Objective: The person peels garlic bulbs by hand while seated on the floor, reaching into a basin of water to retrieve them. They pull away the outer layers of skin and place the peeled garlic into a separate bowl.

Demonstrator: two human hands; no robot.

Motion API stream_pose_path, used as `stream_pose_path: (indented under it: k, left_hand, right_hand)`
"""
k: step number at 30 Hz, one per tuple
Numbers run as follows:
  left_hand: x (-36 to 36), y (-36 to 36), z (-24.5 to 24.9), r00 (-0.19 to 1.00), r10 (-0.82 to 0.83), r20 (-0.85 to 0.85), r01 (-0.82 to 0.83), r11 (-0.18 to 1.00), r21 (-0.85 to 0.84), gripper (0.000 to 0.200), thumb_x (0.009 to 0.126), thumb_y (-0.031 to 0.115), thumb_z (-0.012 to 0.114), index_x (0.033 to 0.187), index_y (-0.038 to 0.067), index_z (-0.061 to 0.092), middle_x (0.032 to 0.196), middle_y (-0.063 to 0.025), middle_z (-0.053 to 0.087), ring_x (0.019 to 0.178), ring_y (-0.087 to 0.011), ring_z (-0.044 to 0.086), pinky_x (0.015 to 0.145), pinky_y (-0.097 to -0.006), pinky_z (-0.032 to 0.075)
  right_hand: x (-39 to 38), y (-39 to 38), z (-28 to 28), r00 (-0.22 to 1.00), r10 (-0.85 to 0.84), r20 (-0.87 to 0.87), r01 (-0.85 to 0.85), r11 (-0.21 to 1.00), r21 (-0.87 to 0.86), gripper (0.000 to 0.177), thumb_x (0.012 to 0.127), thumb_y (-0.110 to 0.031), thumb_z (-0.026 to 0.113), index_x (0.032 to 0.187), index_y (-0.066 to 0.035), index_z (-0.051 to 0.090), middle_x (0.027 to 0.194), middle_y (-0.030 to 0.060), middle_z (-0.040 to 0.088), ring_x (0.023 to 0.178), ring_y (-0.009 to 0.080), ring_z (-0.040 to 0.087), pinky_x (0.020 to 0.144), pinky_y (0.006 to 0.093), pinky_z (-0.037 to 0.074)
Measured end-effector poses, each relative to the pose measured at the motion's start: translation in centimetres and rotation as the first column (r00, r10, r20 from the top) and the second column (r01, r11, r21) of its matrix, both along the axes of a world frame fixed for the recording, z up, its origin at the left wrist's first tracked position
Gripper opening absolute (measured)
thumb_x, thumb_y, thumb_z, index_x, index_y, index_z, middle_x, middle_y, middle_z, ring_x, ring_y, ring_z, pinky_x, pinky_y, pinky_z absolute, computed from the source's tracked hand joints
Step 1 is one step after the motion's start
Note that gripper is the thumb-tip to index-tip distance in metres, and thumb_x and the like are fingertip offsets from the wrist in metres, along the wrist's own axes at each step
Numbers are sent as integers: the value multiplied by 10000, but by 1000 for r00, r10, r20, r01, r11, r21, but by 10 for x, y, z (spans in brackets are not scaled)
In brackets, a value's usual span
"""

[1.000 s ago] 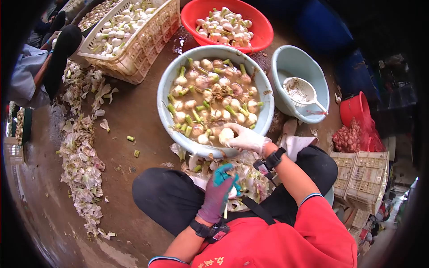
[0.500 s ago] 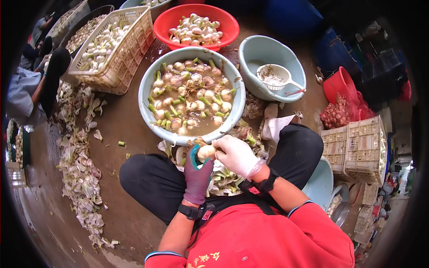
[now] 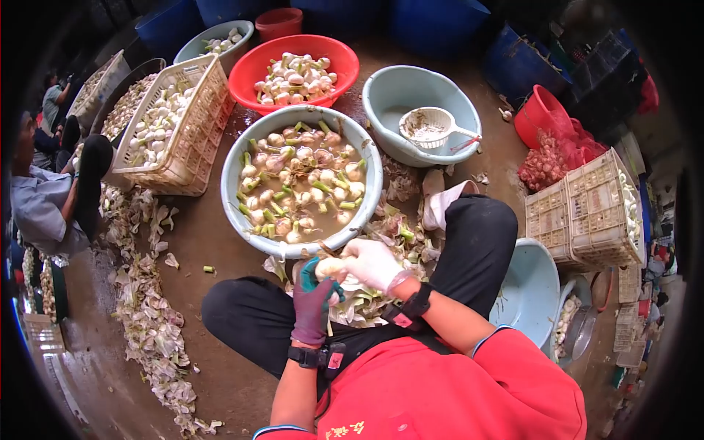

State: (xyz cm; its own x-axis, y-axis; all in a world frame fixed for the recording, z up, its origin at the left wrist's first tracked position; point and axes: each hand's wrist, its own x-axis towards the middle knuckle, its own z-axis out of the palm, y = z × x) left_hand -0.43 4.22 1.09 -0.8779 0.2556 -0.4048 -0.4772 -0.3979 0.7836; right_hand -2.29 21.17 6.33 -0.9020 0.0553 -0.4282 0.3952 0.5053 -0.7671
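Observation:
My left hand (image 3: pixel 314 304), in a purple and teal glove, and my right hand (image 3: pixel 372 264), in a white glove, meet over my lap, both gripping one pale garlic bulb (image 3: pixel 328 268). Just beyond them stands a light blue basin (image 3: pixel 229 172) of muddy water with several garlic bulbs and green stems floating in it. A heap of peeled skins (image 3: pixel 367 297) lies between my knees under my hands.
A red basin (image 3: pixel 249 70) of peeled bulbs and a white crate (image 3: pixel 194 139) of bulbs stand behind. A second blue basin (image 3: pixel 381 95) holds a white scoop (image 3: pixel 425 125). Crates (image 3: pixel 587 213) and a red net bag (image 3: pixel 546 165) stand right. A person (image 3: pixel 44 198) sits left beside a trail of peelings (image 3: pixel 143 301).
My right hand lifted a bulb out of the water basin and brought it back to my left hand over my lap. The view has tilted back a little.

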Motion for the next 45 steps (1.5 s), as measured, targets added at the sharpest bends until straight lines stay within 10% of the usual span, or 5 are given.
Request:
stream_pose_path:
  k: [6, 10, 22, 32, 45]
  left_hand:
    - [0, -15, 6, 973, -217, 83, 163, 891, 423, 419, 911, 200, 539, 1280, 14, 470, 994, -141, 609, 674, -195, 594, 577, -306, 502]
    - [-4, -13, -17, 954, -300, 15, 274, 890, 365, 364, 984, 283, 449, 1203, -2, 506, 715, -33, 525, 462, -100, 412, 450, -257, 354]
    - [4, -17, 8, 941, -338, 9, 330, 925, 189, 460, 893, 427, 585, 1098, 17, 547, 873, -53, 563, 689, -135, 559, 592, -264, 468]
    - [6, -7, 41, 863, -506, -6, 498, 848, 180, 485, 874, 352, 658, 1190, 13, 516, 728, 18, 467, 450, -47, 343, 423, -218, 248]
    - [11, -24, 15, 850, -526, 26, 523, 849, 74, 351, 955, 210, 539, 1255, 31, 507, 649, 64, 423, 463, -15, 288, 446, -195, 233]
  right_hand:
    - [1, 64, -61, 951, 278, 133, -295, 697, 653, 361, 779, -358, 633, 992, -74, 701, 920, 155, 684, 888, 341, 654, 800, 449, 515]
    - [5, 40, -13, 812, 415, -411, -274, 892, 359, 277, 811, -242, 603, 1010, -66, 682, 938, 142, 666, 959, 320, 609, 851, 430, 471]
    - [22, -1, 8, 793, 425, -437, -271, 888, 372, 144, 813, -172, 582, 882, -90, 678, 774, 122, 649, 787, 331, 627, 738, 440, 494]
    - [39, 12, -15, 958, -112, 265, 247, 795, -554, 190, 841, -145, 578, 874, 29, 647, 769, 84, 663, 715, 90, 617, 631, 287, 517]
    - [45, 1, 9, 934, 205, -293, -224, 974, -30, 177, 807, -178, 637, 861, -10, 626, 760, 144, 627, 707, 261, 628, 668, 357, 498]
